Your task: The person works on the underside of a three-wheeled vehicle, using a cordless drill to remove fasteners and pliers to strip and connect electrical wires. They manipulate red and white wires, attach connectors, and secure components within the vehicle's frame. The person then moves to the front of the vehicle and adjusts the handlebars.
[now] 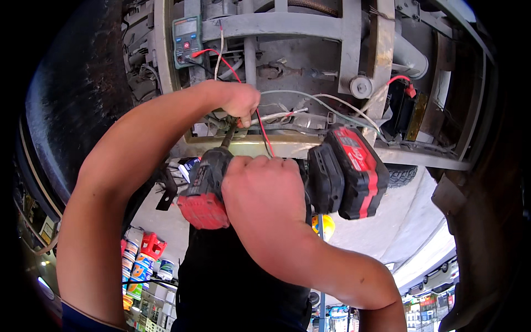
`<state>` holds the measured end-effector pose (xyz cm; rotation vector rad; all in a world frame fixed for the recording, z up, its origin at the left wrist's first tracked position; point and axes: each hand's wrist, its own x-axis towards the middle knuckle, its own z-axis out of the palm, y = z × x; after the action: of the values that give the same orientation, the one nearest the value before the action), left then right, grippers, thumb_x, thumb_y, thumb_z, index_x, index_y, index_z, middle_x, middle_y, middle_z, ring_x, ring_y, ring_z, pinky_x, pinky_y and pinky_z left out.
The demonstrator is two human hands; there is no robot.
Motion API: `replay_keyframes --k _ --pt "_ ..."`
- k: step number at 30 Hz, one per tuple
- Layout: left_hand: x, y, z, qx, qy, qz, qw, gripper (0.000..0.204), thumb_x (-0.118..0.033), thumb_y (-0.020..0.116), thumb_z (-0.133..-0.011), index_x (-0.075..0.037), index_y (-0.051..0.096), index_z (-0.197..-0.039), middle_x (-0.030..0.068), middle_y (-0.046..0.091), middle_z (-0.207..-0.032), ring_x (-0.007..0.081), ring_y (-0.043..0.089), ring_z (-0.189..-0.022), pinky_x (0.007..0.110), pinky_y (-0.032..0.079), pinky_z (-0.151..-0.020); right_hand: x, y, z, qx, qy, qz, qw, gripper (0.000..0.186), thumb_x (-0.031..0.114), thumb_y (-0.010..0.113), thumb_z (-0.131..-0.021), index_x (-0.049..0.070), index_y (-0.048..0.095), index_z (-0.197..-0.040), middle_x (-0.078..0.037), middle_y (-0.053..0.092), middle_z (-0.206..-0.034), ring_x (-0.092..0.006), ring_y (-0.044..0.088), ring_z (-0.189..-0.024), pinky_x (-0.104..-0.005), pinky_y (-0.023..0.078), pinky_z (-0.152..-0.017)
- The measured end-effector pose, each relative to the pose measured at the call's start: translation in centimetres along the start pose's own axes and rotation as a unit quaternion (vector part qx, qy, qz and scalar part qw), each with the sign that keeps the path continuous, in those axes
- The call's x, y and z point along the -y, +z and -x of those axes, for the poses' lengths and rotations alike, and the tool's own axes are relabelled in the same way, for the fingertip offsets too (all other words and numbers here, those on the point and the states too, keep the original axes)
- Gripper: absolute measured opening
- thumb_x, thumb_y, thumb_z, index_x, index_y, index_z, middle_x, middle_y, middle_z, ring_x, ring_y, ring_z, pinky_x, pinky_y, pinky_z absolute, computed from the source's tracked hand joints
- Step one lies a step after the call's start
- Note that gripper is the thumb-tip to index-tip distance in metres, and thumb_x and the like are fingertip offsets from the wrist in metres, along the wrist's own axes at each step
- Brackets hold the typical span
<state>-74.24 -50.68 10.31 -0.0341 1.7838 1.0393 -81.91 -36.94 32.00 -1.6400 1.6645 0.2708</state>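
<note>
While the left hand (239,100) pinches closed around the bit at the nose of the drill (221,177), steadying it against the metal frame (287,145) overhead, the fingers sit right where the bit turns, so a slip or a sudden spin could catch them. A red wire (264,133) and pale cables (310,102) hang just beside the bit; I judge they could wind into it or get nicked if the drill kicks sideways. Up at the left, a green meter (187,40) rests on the frame with its red lead trailing down toward the work, and a snag could pull it off. The right hand (265,191) is wrapped tight on the drill's handle, the red and black battery (354,171) jutting to the right. Low at the left, stacked tubs (135,271) in blue, orange and white stand beside a red crate (152,245); small coloured signs (426,310) show at the lower right, too blurred to tell more.
</note>
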Motion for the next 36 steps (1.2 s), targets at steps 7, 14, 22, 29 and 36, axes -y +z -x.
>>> replay_keyframes --k 7,14,22,29,36 --pt "-0.8 -0.1 -0.5 0.028 0.006 -0.043 0.999 0.018 -0.024 0.079 -0.068 -0.007 0.076 -0.072 0.0110 0.069 -0.069 0.0281 0.067 -0.071 0.040 0.050 -0.065 0.6 0.3 -0.2 0.032 0.001 0.029 0.999 0.023 0.016 0.059 -0.082 0.000 0.065 -0.098 -0.008 0.064 -0.076 -0.0217 0.063 -0.070 -0.0390 0.046 -0.068" --pt "-1.8 -0.5 0.5 0.026 0.006 -0.058 0.998 0.022 -0.021 0.080 -0.062 -0.003 0.073 -0.072 0.0165 0.068 -0.074 0.0335 0.066 -0.075 0.043 0.052 -0.068 0.4 -0.2 -0.4 0.020 0.002 0.030 0.999 0.014 0.015 0.058 -0.082 0.004 0.063 -0.089 -0.006 0.061 -0.072 -0.0199 0.061 -0.067 -0.0353 0.042 -0.063" --pt "-2.0 0.7 0.0 0.023 -0.027 -0.067 0.997 0.029 -0.010 0.077 -0.059 0.001 0.072 -0.086 0.0178 0.070 -0.084 0.0335 0.067 -0.083 0.042 0.053 -0.071 0.5 0.0 -0.4 0.021 0.006 0.039 0.999 0.016 0.016 0.058 -0.082 0.004 0.065 -0.090 -0.004 0.062 -0.072 -0.0192 0.062 -0.067 -0.0345 0.042 -0.063" --pt "-3.3 0.0 -1.9 0.110 -0.041 -0.143 0.983 0.037 -0.013 0.081 -0.061 0.000 0.072 -0.095 0.0173 0.071 -0.095 0.0339 0.067 -0.094 0.043 0.054 -0.077 0.5 0.1 -0.4 0.005 0.010 0.032 0.999 0.011 0.010 0.065 -0.074 0.006 0.059 -0.082 -0.006 0.062 -0.071 -0.0193 0.064 -0.069 -0.0303 0.048 -0.064" --pt "-3.4 0.7 -2.9 0.088 -0.066 -0.143 0.984 0.040 -0.011 0.084 -0.060 -0.004 0.072 -0.097 0.0158 0.071 -0.099 0.0347 0.067 -0.096 0.044 0.054 -0.077 0.5 0.4 -0.2 0.005 0.003 0.043 0.999 0.013 0.012 0.063 -0.076 0.005 0.061 -0.087 -0.006 0.062 -0.072 -0.0198 0.064 -0.068 -0.0324 0.046 -0.064"
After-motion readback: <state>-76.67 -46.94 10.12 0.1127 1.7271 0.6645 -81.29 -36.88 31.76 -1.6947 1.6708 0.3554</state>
